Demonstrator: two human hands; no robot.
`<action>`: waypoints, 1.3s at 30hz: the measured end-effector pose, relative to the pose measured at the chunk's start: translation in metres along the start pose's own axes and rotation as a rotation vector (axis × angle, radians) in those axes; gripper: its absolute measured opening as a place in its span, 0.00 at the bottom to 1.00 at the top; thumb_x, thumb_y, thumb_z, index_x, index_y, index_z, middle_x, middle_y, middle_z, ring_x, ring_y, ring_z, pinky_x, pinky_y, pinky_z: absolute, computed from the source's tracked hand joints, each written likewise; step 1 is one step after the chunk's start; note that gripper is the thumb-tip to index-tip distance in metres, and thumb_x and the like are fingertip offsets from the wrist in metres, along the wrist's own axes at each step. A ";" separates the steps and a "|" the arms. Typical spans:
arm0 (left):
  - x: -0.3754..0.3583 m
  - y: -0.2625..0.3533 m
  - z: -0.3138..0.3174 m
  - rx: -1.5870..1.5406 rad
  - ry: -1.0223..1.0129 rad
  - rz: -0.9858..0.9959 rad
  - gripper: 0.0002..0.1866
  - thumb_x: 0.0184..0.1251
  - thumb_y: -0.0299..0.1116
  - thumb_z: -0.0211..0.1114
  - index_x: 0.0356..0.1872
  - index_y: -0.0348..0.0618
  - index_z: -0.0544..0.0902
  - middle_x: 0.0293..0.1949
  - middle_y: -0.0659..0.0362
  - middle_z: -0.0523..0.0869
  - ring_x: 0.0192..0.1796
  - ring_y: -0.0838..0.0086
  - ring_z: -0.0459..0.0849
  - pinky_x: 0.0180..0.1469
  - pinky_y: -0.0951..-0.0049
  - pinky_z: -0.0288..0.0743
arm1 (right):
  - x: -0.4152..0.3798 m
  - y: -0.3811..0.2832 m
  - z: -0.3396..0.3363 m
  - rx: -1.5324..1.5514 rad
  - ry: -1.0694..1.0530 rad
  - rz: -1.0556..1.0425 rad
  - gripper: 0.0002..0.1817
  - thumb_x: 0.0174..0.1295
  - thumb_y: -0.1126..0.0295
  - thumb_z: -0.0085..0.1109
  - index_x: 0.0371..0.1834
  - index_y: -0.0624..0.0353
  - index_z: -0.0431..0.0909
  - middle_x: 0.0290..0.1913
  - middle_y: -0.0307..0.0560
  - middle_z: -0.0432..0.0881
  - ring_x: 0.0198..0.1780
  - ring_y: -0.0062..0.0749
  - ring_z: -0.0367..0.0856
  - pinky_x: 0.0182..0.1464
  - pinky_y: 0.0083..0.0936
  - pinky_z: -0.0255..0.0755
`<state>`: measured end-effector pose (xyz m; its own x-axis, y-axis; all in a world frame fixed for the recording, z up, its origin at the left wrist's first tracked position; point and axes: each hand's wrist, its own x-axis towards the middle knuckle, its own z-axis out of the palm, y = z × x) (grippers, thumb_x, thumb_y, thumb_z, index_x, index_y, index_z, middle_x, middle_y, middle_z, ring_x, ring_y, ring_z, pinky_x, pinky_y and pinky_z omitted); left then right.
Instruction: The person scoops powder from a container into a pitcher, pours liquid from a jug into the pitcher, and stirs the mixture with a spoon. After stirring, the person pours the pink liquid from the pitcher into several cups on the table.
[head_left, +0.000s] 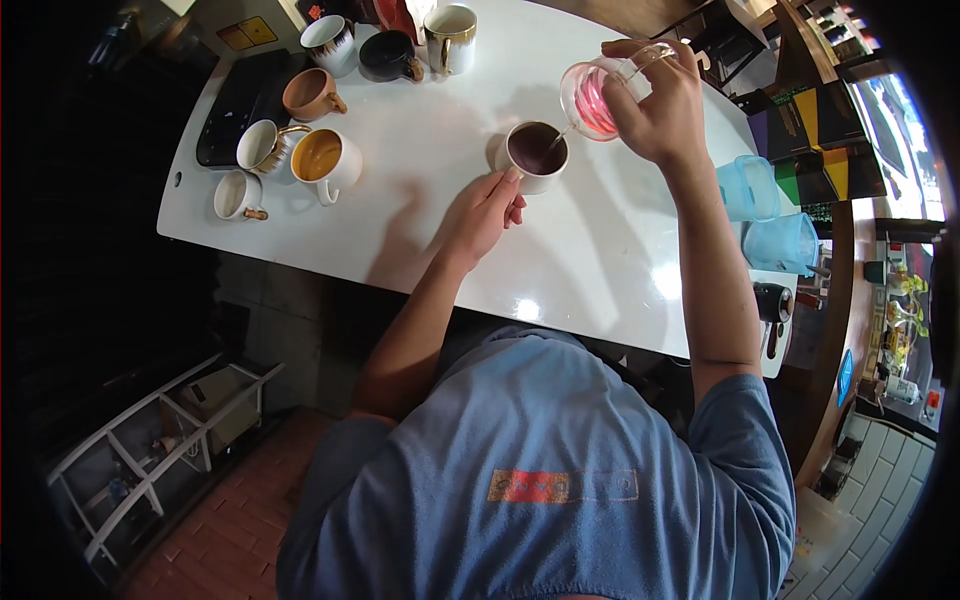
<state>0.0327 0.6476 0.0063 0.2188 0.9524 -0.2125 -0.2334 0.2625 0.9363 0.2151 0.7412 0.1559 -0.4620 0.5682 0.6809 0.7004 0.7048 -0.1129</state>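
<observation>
In the head view my left hand [482, 218] grips a pale mug [541, 183] with a dark brown inside, over the middle of the white table. Its thumb lies at the rim, and the other fingers curl around the side. My right hand [660, 112] is raised above and to the right, closed on the handle of a clear glass cup [590, 100] with pink in it. The glass is tilted toward the mug, and a thin clear stream runs from its lip into the mug.
On the white table [420, 240], several mugs stand at the left, among them a yellow-lined mug [322, 158] and a brown cup [312, 95], near a black tray [240, 105]. Blue translucent containers [780, 243] stand by the right edge. A white metal rack [165, 450] is at lower left.
</observation>
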 end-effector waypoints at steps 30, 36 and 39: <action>-0.058 0.034 -0.118 -0.051 0.823 0.012 0.31 0.65 0.57 0.55 0.57 0.45 0.58 0.37 0.53 0.79 0.18 0.77 0.75 0.13 0.83 0.56 | -0.025 -0.015 -0.032 0.662 0.184 0.492 0.13 0.51 0.70 0.51 0.29 0.72 0.78 0.42 0.51 0.84 0.39 0.27 0.76 0.44 0.22 0.69; -0.051 0.021 -0.124 -0.184 0.780 0.168 0.19 0.71 0.49 0.51 0.41 0.40 0.72 0.34 0.58 0.79 0.24 0.76 0.78 0.22 0.81 0.63 | -0.028 -0.018 -0.030 0.699 0.203 0.518 0.14 0.52 0.69 0.51 0.31 0.72 0.79 0.42 0.53 0.84 0.37 0.26 0.75 0.43 0.22 0.68; -0.057 0.016 -0.125 -0.214 0.778 0.203 0.17 0.71 0.46 0.51 0.34 0.41 0.73 0.28 0.62 0.76 0.23 0.79 0.74 0.24 0.80 0.61 | -0.027 -0.020 -0.033 0.661 0.182 0.523 0.15 0.51 0.69 0.52 0.34 0.71 0.81 0.39 0.51 0.83 0.36 0.26 0.74 0.42 0.22 0.69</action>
<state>-0.1017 0.6172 -0.0017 -0.5458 0.7994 -0.2511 -0.3899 0.0229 0.9206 0.2316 0.6983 0.1636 -0.0346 0.8515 0.5231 0.3125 0.5064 -0.8037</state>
